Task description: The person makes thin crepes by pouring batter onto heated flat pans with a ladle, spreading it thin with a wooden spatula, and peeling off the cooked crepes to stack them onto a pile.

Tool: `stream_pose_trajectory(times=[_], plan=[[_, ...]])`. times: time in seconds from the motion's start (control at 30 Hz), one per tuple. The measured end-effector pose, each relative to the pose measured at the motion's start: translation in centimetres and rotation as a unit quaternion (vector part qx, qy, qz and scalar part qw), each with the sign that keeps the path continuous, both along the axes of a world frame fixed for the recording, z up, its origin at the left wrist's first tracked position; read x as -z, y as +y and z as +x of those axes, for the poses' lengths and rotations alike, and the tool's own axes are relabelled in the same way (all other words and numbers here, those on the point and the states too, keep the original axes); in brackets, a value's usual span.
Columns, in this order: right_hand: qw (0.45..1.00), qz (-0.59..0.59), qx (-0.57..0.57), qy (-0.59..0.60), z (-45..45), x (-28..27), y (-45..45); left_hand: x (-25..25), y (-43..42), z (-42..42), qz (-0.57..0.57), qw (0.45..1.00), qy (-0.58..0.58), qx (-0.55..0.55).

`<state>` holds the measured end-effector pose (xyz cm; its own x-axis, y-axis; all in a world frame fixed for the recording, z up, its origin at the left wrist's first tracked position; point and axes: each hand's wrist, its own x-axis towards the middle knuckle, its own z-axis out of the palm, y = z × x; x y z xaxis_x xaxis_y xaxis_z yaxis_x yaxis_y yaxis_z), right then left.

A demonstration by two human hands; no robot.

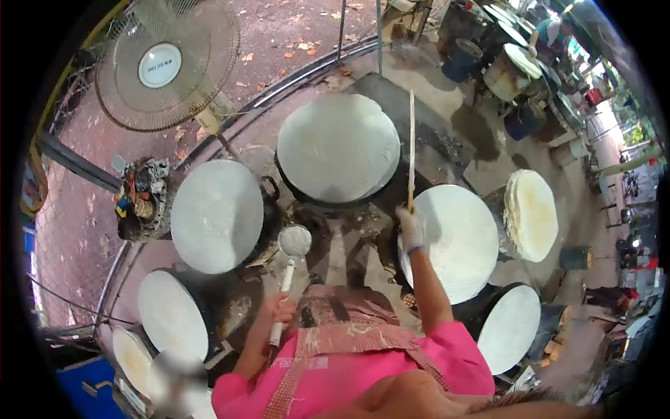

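Note:
My left hand (280, 308) is wrapped round the pale handle of a ladle (294, 241), whose round whitish head points away from me. My right hand (412, 227), which looks gloved, grips a long thin stick (412, 140) that stands out forward. Beside that hand lies a round pan covered with a white sheet (457, 241). Straight ahead is another white-covered round pan (338, 146), and a third (217, 216) is left of the ladle. More white rounds lie at the lower left (173, 314) and lower right (511, 328).
A large fan (160, 65) stands at the upper left above a cluttered small stand (145, 199). A stack of pale round sheets (534, 215) is at the right. Farther off, a person (551, 33) is among drums and pans. A metal rail curves across the left side.

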<state>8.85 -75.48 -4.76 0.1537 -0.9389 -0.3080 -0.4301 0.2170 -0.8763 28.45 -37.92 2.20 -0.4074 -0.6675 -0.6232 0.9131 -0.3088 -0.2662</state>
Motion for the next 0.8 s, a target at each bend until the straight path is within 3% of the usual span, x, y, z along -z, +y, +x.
stream_pose_trajectory(times=[0.17, 0.33, 0.47, 0.57, 0.8], plan=[[0.989, -0.075, 0.102, 0.083, 8.1, -0.7, -5.8, 1.0, 1.7, 0.7, 0.027, 0.993, 0.067, -0.088], [0.979, -0.063, 0.164, 0.101, 12.4, 0.4, -7.7, -0.1, 2.7, 3.2, 0.078, 0.992, -0.097, -0.005], [0.982, -0.029, 0.117, 0.146, 13.5, 2.6, -9.1, -1.8, 1.9, 5.0, 0.118, 0.986, -0.118, -0.015], [0.981, -0.022, 0.112, 0.157, 14.0, 2.2, -9.4, -0.4, 2.7, 6.0, 0.133, 0.988, -0.060, -0.053], [0.988, -0.095, 0.118, 0.037, 13.9, 5.8, -11.0, -0.1, 2.8, 7.6, 0.103, 0.993, -0.064, -0.012]])
